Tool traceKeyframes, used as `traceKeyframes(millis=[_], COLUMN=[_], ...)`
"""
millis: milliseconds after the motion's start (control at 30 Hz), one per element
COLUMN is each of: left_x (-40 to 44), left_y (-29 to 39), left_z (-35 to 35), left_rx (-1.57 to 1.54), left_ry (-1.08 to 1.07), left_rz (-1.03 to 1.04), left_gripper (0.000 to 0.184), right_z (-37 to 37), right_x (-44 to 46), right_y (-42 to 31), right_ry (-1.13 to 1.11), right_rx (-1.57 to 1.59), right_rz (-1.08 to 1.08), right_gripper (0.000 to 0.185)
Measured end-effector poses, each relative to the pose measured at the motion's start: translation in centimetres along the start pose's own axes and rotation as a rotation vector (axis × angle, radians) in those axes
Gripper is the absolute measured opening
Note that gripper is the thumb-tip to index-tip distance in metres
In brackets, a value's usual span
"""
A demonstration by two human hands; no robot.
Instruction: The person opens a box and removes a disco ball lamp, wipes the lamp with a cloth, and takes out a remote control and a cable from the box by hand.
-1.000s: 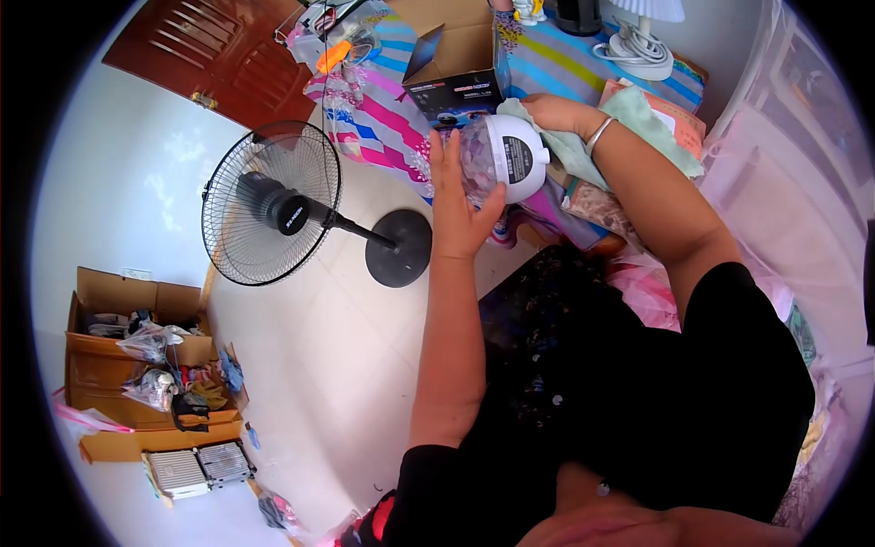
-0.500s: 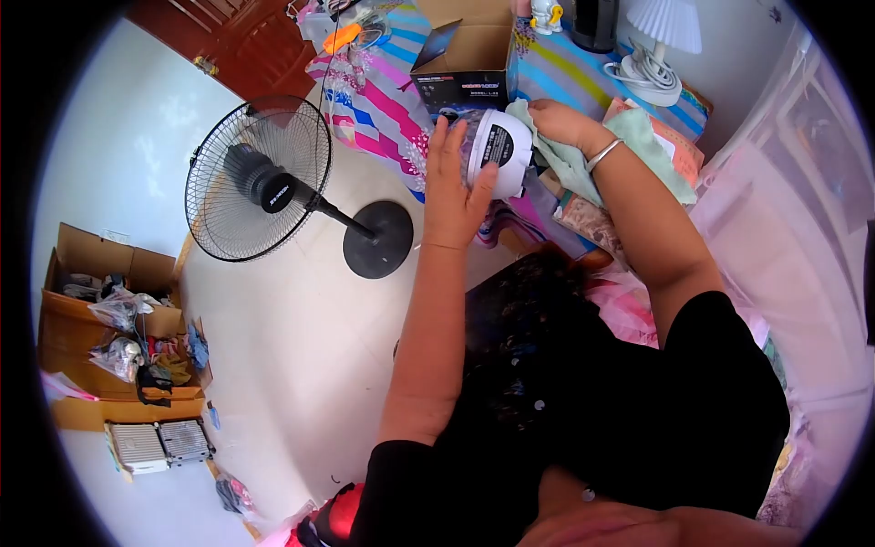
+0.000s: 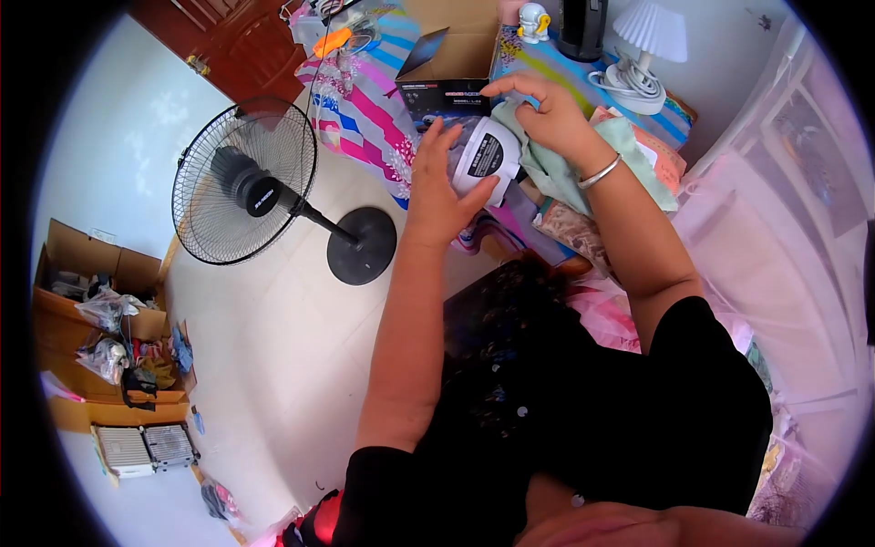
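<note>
Your left hand (image 3: 437,193) clasps the white device (image 3: 505,162) between its thumb and spread fingers, with the dark label (image 3: 486,156) facing up and the open box (image 3: 445,97) just beyond the fingertips. Your right hand (image 3: 558,123), its forefinger and thumb apart, lies over the green cloth (image 3: 549,171); whether its other fingers grip the cloth, you cannot tell

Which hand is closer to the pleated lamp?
Right. The right hand is at the green cloth, left of the lamp in view; the left hand is farther left, against the white device.
</note>
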State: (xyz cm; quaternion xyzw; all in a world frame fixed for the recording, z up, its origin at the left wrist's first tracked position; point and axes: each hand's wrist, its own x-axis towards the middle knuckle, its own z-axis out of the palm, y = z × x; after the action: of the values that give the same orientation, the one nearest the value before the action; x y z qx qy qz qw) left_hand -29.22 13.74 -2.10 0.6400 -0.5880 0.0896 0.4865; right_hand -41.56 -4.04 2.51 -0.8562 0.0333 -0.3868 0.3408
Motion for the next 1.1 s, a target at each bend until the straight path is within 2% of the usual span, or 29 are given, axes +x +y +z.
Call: traceKeyframes(millis=[67, 100, 167, 233, 267, 300, 333, 367, 400, 467, 533, 667, 733, 967, 1067, 1100], left_x=[0.1, 0.1, 0.2, 0.4, 0.3, 0.0, 0.2, 0.4, 0.5, 0.6, 0.4, 0.3, 0.3, 0.0, -0.1, -0.1], left_y=[0.2, 0.2, 0.2, -1.7, -2.4, -1.2, -0.5, -0.1, 0.2, 0.3, 0.3, 0.8, 0.9, 1.0, 0.9, 0.9], left_z=[0.0, -0.1, -0.1, 0.5, 0.8, 1.3, 1.1, 0.7, 0.5, 0.6, 0.5, 0.4, 0.4, 0.3, 0.3, 0.2], left_rx=[-0.011, -0.013, 0.035, 0.138, 0.245, -0.079, -0.086, -0.057, -0.029, -0.011, -0.003, -0.02, -0.016, 0.0, -0.004, -0.006], left_ry=[-0.008, -0.009, -0.025, -0.074, -0.12, 0.04, 0.031, 0.012, -0.006, -0.007, -0.007, -0.015, -0.011, -0.002, -0.004, -0.005], left_rz=[-0.014, -0.012, 0.01, 0.056, 0.101, -0.059, -0.063, -0.015, 0.032, 0.056, 0.044, 0.041, 0.047, 0.061, 0.053, 0.052], left_gripper=[0.076, 0.076, 0.077, 0.076, 0.076, 0.077, 0.077, 0.078, 0.078, 0.079, 0.078, 0.078, 0.077, 0.076, 0.077, 0.077], right_z=[-0.6, -1.0, -2.1, -2.5, -2.0, -1.3, -0.3, 1.3, 1.9, 2.4, 1.9, 2.9, 4.0, 5.1, 5.3, 4.7], right_x=[0.1, 0.0, -0.8, -2.6, -3.3, -3.9, -5.0, -4.9, -5.6, -5.8, -5.3, -5.5, -6.5, -7.2, -7.2, -6.8], right_y=[-1.2, -2.6, -7.0, -11.9, -13.5, -14.7, -15.3, -17.0, -18.8, -20.4, -22.0, -23.7, -24.5, -25.3, -25.4, -25.7], right_ry=[0.072, 0.074, -0.17, -0.355, -0.436, -0.515, -0.676, -0.717, -0.792, -0.818, -1.002, -0.999, -0.79, -0.838, -0.817, -0.938], right_rx=[-0.002, -0.005, 0.534, 0.773, 0.845, 0.914, 0.95, 1.141, 1.347, 1.394, 1.55, 1.566, 1.682, 1.753, 1.752, 2.05], right_rz=[-0.164, -0.164, 0.082, 0.126, 0.007, -0.114, -0.166, -0.339, -0.247, -0.273, -0.157, -0.22, -0.376, -0.374, -0.446, -0.372], right_gripper=[0.028, 0.028, 0.012, 0.026, 0.028, 0.031, 0.03, 0.033, 0.035, 0.039, 0.047, 0.041, 0.042, 0.042, 0.037, 0.034])
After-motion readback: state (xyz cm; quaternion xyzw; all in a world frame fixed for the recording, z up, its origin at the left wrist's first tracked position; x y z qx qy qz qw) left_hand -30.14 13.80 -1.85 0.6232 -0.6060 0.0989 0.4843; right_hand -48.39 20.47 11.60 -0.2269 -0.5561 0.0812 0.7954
